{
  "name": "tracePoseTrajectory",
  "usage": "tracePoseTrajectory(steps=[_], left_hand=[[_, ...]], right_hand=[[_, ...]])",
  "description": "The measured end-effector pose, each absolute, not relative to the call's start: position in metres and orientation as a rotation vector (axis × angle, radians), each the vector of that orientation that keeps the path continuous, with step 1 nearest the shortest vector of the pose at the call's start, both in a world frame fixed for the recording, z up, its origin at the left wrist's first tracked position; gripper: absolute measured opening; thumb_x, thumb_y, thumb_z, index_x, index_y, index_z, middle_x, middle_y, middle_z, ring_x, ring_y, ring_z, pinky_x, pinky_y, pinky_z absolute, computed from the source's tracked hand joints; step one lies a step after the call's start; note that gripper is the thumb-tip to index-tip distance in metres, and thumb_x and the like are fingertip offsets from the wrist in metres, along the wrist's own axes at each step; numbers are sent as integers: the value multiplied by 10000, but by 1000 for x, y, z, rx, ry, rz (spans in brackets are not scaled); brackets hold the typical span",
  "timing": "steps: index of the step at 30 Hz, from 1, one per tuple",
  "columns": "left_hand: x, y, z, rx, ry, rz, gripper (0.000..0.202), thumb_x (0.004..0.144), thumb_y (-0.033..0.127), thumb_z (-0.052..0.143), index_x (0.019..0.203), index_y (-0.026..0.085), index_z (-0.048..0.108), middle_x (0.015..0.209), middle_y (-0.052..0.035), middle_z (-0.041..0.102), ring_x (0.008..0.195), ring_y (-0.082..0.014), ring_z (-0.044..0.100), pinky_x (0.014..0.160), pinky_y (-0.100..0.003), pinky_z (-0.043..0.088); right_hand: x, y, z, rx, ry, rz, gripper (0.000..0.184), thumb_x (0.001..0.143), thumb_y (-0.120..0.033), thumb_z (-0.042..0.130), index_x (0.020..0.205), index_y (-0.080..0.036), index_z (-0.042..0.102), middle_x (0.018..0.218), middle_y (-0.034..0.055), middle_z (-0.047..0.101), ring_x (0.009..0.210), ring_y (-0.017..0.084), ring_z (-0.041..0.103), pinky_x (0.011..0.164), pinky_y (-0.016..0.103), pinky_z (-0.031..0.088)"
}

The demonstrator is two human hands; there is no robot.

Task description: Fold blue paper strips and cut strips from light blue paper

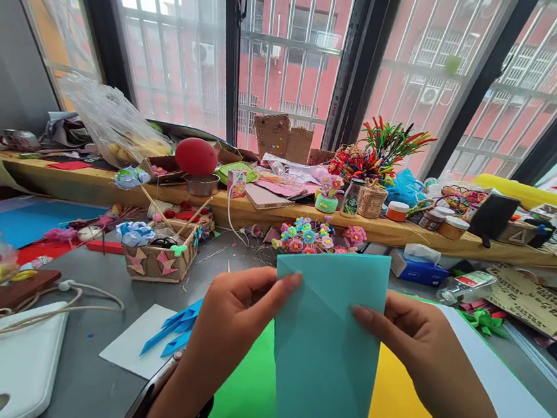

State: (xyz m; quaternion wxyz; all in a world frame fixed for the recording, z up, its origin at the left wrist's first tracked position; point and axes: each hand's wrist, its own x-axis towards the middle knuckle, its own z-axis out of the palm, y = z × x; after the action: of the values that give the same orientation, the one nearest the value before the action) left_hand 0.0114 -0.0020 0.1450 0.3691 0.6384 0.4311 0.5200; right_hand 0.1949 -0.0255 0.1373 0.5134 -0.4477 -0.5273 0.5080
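Observation:
A long strip of light blue paper (324, 362) is held up before me, with faint diagonal creases near its top edge. My left hand (241, 309) pinches its upper left corner between thumb and fingers. On the right edge, slightly lower, my right hand (407, 338) grips the same paper, thumb in front and fingers behind. Beneath it lie a green sheet (242, 393) and a yellow sheet (398, 414). Left of my left wrist, folded blue paper pieces (177, 325) rest on a white sheet (127, 343).
A cardboard box (159, 262) with paper flowers stands at the left, near a white power bank (10, 359) with cables. Colourful flowers (308, 236) are behind the paper. A tissue box (420, 269) and a clear bottle (465, 287) lie right. Craft supplies crowd the ledge (267, 218).

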Motion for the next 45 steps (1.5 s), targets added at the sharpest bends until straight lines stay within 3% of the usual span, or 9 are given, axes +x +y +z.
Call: tracePoseTrajectory(steps=[7,17,20,24,31,39,45], left_hand=[[11,-2,146,1678,1124,1296,304,714,344,532,481,150,513,467,49,275,450,-73,234,386,-188,181],[8,4,141,1739,1042,1288,368,725,343,520,420,152,439,449,59,225,417,-59,207,352,-180,160],[9,5,140,1673,956,1268,301,723,322,540,477,151,516,446,50,346,422,-61,308,359,-152,245],[11,6,139,1499,826,1257,128,699,302,588,684,178,615,611,8,576,556,-111,501,478,-173,415],[9,5,140,1563,974,1288,265,689,357,594,534,148,543,470,47,406,430,-59,331,363,-153,247],[12,1,142,1555,1044,1314,267,681,365,581,526,153,532,469,44,404,437,-74,345,378,-175,261],[12,0,143,1575,1065,1359,338,680,338,598,441,147,456,429,71,301,403,-43,267,348,-155,203]], right_hand=[[192,-28,139,-1092,-1240,1221,164,684,-286,660,840,-260,698,726,-10,702,668,153,638,574,188,506],[195,-26,135,-1072,-1293,1272,193,686,-298,657,870,-247,688,776,13,702,711,190,645,607,239,522],[195,-26,133,-1085,-1270,1272,187,682,-302,660,858,-245,691,766,17,703,711,192,646,600,240,524],[194,-26,133,-1089,-1251,1266,172,673,-306,667,827,-236,697,747,19,704,695,190,648,583,228,526],[190,-27,133,-1129,-1247,1230,224,653,-337,672,826,-196,689,736,39,700,676,203,645,559,248,527],[184,-29,136,-1188,-1215,1143,212,639,-365,664,734,-175,674,672,39,684,628,199,627,518,256,504],[183,-30,136,-1205,-1194,1126,217,620,-377,678,698,-175,670,628,31,674,580,184,612,481,240,483]])
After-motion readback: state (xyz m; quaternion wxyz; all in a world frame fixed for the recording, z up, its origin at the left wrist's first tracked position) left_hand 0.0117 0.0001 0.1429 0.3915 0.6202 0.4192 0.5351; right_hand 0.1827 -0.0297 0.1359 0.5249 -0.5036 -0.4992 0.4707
